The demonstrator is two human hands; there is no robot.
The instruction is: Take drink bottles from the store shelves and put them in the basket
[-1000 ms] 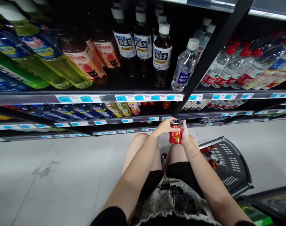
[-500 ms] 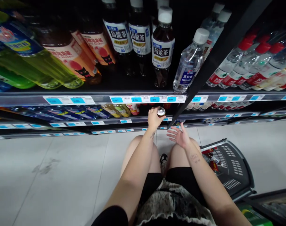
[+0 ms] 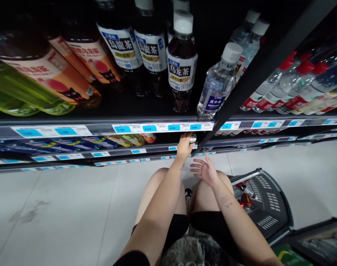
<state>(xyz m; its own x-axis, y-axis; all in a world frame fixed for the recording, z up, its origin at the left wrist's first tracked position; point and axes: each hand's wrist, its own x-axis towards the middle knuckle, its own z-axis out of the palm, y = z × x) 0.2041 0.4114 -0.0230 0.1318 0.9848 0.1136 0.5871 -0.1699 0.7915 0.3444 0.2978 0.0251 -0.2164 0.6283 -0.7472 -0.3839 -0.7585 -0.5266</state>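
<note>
Since a second ago the can (image 3: 192, 137) has left the two-handed hold over the knees and gone forward to the lower shelf (image 3: 157, 148); the right hand has let go and dropped back.

Left hand (image 3: 184, 146): arm stretched out, fingers wrapped round the can, only its silver top showing. The can sits at the front edge of the lower shelf, just under the row of price tags (image 3: 163, 128), close beside the black shelf post (image 3: 257, 72).

Right hand (image 3: 204, 171): released, palm up, fingers spread, hovering over the right knee, near the left hand but apart from it, holding nothing.

Upper shelf, left to right: green bottles (image 3: 21, 92); peach-label tea bottles (image 3: 85, 59) with a black cat on the label; dark tea bottles (image 3: 182, 62) with white caps; a clear water bottle (image 3: 218, 81) leaning by the post; beyond the post, red-capped water bottles (image 3: 282, 85).

Lower shelf, left of the hand: blue packs and yellow-green bottles, mostly hidden by the shelf lip.

Floor: pale tiles. To the person's right a dark shopping basket (image 3: 271, 207), red cans visible inside.

Person: crouched, bare knees forward, black shorts.
</note>
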